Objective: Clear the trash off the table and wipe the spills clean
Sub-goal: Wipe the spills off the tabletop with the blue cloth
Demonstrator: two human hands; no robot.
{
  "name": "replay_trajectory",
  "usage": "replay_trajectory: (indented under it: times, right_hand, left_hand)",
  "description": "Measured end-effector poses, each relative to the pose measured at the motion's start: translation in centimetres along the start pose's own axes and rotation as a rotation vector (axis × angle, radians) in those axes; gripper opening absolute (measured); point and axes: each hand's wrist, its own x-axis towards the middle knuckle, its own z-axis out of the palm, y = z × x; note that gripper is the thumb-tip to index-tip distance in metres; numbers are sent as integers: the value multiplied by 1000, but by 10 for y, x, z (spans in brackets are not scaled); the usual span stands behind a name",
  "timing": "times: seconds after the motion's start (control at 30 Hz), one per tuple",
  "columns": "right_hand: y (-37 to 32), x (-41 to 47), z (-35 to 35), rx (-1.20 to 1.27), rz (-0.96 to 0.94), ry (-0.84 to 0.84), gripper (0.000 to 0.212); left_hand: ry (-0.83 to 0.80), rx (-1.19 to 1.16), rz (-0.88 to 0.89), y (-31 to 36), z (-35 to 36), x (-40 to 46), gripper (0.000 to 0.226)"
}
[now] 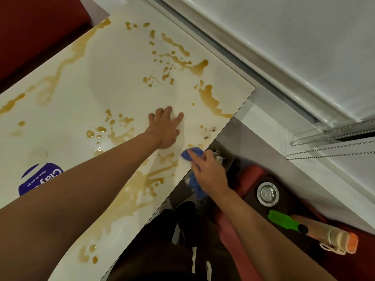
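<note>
At the surface's edge toward four o'clock, the right hand (pixel 207 171) curls its fingers (pixel 193 157) round a crumpled blue cloth (pixel 192 154), part on the glossy cream surface (pixel 85 82), part hanging off. The left hand (pixel 165 128) lies flat, fingers spread, holding nothing, beside brown liquid spills (pixel 209 98) at twelve and nine o'clock. Wiping outward could push liquid over the edge; that bare palm may smear puddles.
</note>
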Motion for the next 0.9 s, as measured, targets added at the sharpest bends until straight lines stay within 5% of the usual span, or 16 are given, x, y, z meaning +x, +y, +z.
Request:
replay_trajectory:
  times: [0.13, 0.2, 0.43, 0.5, 0.7, 0.9]
  right_hand:
    - [47, 28, -38, 122, 442, 184, 40]
    - [53, 30, -48, 136, 506, 216, 40]
    - [-8, 10, -5, 2, -14, 23, 42]
    - [2, 20, -8, -19, 18, 62, 42]
    - [43, 35, -43, 204, 591, 262, 42]
    - [-21, 23, -7, 24, 160, 86, 43]
  left_hand:
    - [15, 8, 5, 1, 0, -1, 62]
    - [21, 4, 5, 1, 0, -1, 62]
    - [-22, 8, -4, 1, -4, 0, 63]
    - [-23, 9, -2, 1, -4, 0, 63]
    - [13, 11, 5, 2, -2, 0, 62]
    - [-13, 25, 4, 0, -2, 1, 64]
